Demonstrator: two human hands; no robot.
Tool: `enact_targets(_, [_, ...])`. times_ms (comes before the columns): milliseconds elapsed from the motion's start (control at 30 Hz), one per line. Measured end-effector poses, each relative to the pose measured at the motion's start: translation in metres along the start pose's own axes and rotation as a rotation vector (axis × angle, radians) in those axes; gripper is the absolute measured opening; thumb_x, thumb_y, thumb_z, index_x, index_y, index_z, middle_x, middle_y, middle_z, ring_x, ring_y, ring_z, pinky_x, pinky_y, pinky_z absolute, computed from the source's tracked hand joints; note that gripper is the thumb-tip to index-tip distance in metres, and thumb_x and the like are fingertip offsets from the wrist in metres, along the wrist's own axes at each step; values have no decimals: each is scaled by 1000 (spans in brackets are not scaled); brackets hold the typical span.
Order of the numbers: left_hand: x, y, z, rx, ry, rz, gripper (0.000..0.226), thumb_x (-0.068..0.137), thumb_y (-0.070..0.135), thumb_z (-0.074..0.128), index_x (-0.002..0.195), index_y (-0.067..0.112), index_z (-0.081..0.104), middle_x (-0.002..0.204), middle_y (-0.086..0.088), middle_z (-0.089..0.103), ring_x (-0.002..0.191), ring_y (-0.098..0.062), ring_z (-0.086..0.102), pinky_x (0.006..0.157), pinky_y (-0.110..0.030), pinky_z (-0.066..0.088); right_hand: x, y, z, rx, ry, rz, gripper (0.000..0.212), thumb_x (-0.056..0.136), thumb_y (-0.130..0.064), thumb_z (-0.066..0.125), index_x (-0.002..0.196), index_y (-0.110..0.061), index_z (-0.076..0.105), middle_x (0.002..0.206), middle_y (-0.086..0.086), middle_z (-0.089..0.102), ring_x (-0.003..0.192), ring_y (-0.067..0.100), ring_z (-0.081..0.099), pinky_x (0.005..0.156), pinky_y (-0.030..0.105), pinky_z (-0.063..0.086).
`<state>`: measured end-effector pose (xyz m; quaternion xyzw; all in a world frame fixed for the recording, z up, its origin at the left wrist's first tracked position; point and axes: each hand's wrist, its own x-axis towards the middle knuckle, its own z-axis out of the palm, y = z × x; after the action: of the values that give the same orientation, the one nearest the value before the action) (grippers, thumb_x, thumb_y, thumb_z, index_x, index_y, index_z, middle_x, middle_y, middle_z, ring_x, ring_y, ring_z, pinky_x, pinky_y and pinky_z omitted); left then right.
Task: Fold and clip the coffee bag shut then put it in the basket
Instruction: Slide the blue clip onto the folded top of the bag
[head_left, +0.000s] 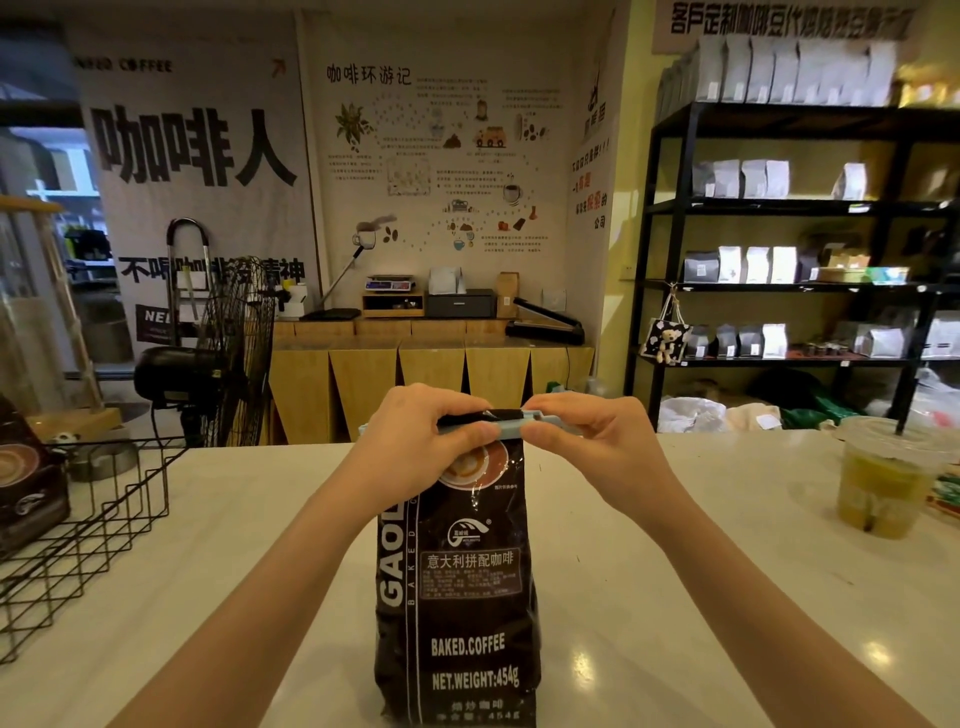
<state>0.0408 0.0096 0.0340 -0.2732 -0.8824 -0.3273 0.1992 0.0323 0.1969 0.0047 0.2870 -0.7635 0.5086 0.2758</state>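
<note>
On the white counter (675, 519) stands a dark coffee bag (460, 597). Left hand (421, 439) and right hand (582, 441) both grip the blue clip (511, 430) on its folded top.

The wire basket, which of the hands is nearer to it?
Left. The left hand grips the clip on the side facing the wire basket; the right hand is farther.

Readable text: coffee bag and wall banner

Coffee bag (457, 587), 6 o'clock: "BAKED.COFFEE", "NET.WEIGHT:454g", "意大利拼配咖啡". Banner (195, 145), 10 o'clock: "咖啡人".
</note>
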Motion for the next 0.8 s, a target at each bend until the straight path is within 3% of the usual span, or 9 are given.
enact_targets(200, [0, 1, 3, 21, -7, 24, 27, 84, 28, 58, 110, 23, 63, 99, 1, 67, 91, -11, 59, 83, -33, 50, 6, -3, -11, -30, -122, 55, 19, 75, -19, 69, 84, -35, 65, 77, -18, 66, 79, -5, 61, 68, 13, 51])
enact_targets(333, [2, 1, 7, 39, 0, 61, 27, 84, 29, 57, 110, 23, 62, 99, 6, 61, 93, -11, 57, 85, -37, 48, 6, -4, -15, -15, -152, 64, 20, 70, -25, 70, 85, -37, 65, 72, -26, 69, 80, -4, 63, 67, 12, 51])
enact_targets(400, [2, 1, 8, 41, 0, 64, 27, 85, 29, 55, 110, 23, 62, 97, 3, 64, 90, -12, 58, 84, -40, 48, 6, -4, -15, -48, -125, 65, 19, 68, -33, 68, 87, -34, 67, 75, -19, 67, 80, 3, 63, 68, 17, 53])
enact_targets(533, [2, 0, 10, 51, 21, 60, 28, 86, 29, 53, 112, 23, 61, 95, 0, 66, 88, -13, 59, 83, -41, 48, 5, -4, -9, -226, -95, 16, 19, 81, -23, 63, 99, -16, 66, 81, -19, 56, 80, 6, 57, 69, 17, 44])
enact_targets(800, [3, -1, 13, 78, 36, 77, 28, 85, 29, 55, 112, 21, 62, 91, 5, 62, 87, -13, 57, 83, -39, 48, 2, -4, -7, -280, -88, 6, 20, 83, -22, 61, 99, -13, 66, 80, -20, 54, 79, 3, 54, 67, 13, 42])
